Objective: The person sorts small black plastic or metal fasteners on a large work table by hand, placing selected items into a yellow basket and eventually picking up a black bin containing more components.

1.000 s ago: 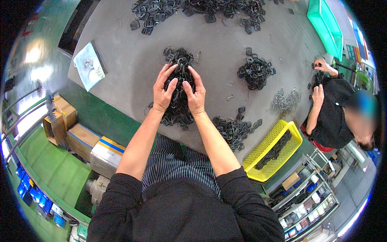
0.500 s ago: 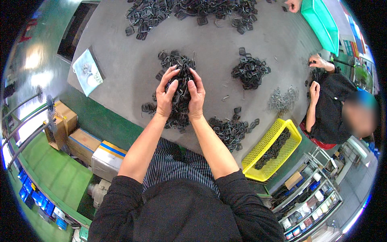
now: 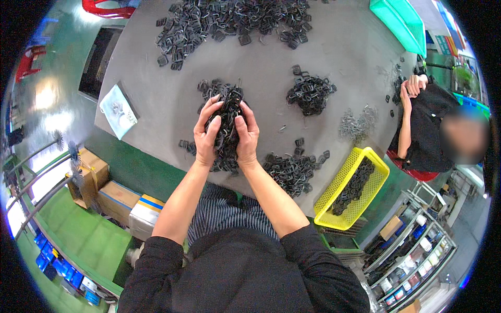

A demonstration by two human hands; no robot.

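Note:
My left hand (image 3: 205,136) and my right hand (image 3: 247,136) are cupped around a heap of small black plastic buckles (image 3: 227,122) on the grey table (image 3: 172,91). The fingers curve over the heap's far sides, and both thumbs point forward along it. Thin metal wire hooks glint among the black pieces. More buckles spill out beyond the fingertips and between my wrists. To the right of my right wrist lies another pile of buckles (image 3: 292,175), and farther off a rounder one (image 3: 311,95).
A wide buckle pile (image 3: 229,23) spreads across the far side. Loose metal hooks (image 3: 358,125) lie near a yellow basket (image 3: 356,188) holding black pieces. A clear bag (image 3: 118,111) rests at left, a green basket (image 3: 401,25) far right. A co-worker (image 3: 433,125) sits at right.
My hands stay cupped around the heap while the whole view shifts slightly. The co-worker's hands have come together. Another person's hand by the green basket is out of view now.

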